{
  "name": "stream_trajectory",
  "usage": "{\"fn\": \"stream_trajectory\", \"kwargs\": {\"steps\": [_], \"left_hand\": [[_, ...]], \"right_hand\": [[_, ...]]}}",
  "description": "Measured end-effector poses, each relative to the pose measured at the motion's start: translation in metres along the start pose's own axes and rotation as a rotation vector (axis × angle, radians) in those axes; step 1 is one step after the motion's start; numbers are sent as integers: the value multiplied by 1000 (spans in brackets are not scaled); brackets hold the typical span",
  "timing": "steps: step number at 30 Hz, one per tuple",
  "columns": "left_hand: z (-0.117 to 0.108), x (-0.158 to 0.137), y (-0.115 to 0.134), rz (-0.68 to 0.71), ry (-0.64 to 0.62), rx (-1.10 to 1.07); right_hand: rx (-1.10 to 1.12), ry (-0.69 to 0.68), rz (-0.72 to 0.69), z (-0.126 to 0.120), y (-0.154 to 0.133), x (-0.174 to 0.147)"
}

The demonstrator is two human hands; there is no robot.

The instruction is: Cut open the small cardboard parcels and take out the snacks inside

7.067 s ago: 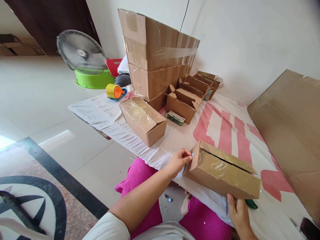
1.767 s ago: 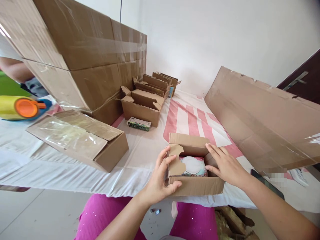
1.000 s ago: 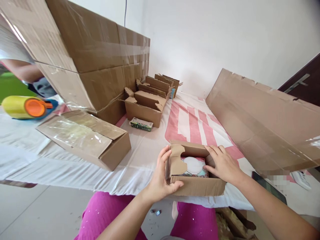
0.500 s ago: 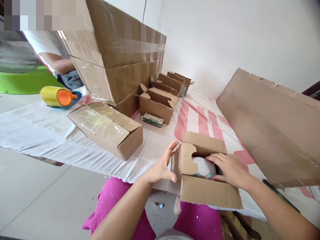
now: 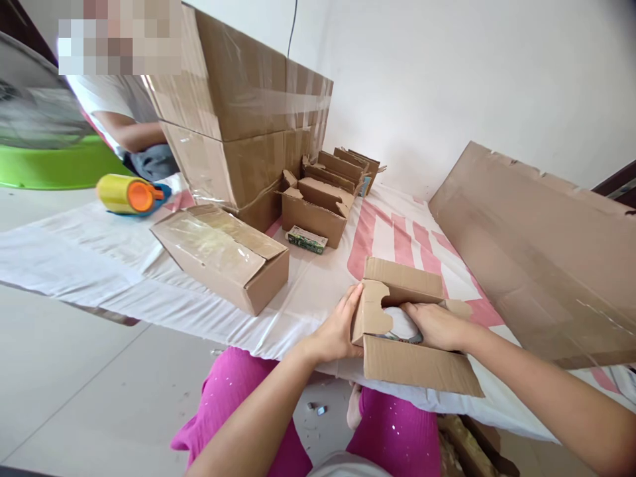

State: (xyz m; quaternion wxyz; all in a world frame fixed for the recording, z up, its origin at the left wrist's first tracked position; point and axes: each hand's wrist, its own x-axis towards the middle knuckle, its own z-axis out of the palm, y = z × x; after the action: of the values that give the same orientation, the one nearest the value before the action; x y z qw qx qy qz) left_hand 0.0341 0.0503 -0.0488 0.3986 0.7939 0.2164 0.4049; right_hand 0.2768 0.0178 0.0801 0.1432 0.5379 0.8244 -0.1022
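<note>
- Trousers in bright pink (image 5: 395,434) show below the near edge of the cloth-covered table (image 5: 99,258).
- Your left hand (image 5: 334,336) lies against the left end of the open cardboard box (image 5: 422,366), its fingers spread across that end.
- Your right hand (image 5: 434,324) reaches inside the same box, touching the white-topped item (image 5: 400,322) within; its fingertips are hidden, so you cannot tell whether they pinch it.
- That item sits down in the box, at the table's near edge, partly covered by the notched left flap.
- To the left of your hands, a taped box (image 5: 213,255) lies closed.
- Beyond, you have a small green-and-white carton (image 5: 307,240) just in front of a row of open boxes (image 5: 313,217).
- Big taped cartons (image 5: 253,106) stand stacked beside that row.
- Farther left you see a co-worker's arm (image 5: 129,134), and a green tub (image 5: 50,162) near a fan (image 5: 34,106).
</note>
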Motion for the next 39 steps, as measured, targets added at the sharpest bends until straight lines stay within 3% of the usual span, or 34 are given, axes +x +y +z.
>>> {"fn": "stream_trajectory", "kwargs": {"steps": [5, 9, 13, 17, 20, 23, 26, 29, 31, 34, 39], "left_hand": [[-6, 2, -1, 10, 17, -195], [-19, 4, 9, -51, 42, -438], [-33, -3, 12, -258, 191, -754], [-42, -12, 4, -548, 461, -1077], [-46, -14, -4, -554, 674, -1182], [-46, -12, -7, -449, 802, -1282], [-43, -10, -6, -424, 907, -1322], [-40, -9, -4, -455, 952, -1269], [-38, -9, -1, -485, 927, -1224], [-36, -10, 2, -504, 836, -1161], [-28, -11, 8, -480, 601, -1084]], "right_hand": [[87, 179, 26, -21, -11, -9], [371, 407, 58, -44, -12, -25], [764, 907, 128, -65, 2, -47], [1096, 1476, 187, -78, 20, -66], [1189, 1663, 260, -69, 30, -71], [1295, 1518, 398, -31, 33, -64], [1368, 1248, 495, 35, 25, -46], [1188, 949, 457, 102, 14, -30], [942, 865, 355, 130, 11, -28], [697, 805, 274, 138, 17, -38], [780, 805, 77, 95, 19, -57]]}}
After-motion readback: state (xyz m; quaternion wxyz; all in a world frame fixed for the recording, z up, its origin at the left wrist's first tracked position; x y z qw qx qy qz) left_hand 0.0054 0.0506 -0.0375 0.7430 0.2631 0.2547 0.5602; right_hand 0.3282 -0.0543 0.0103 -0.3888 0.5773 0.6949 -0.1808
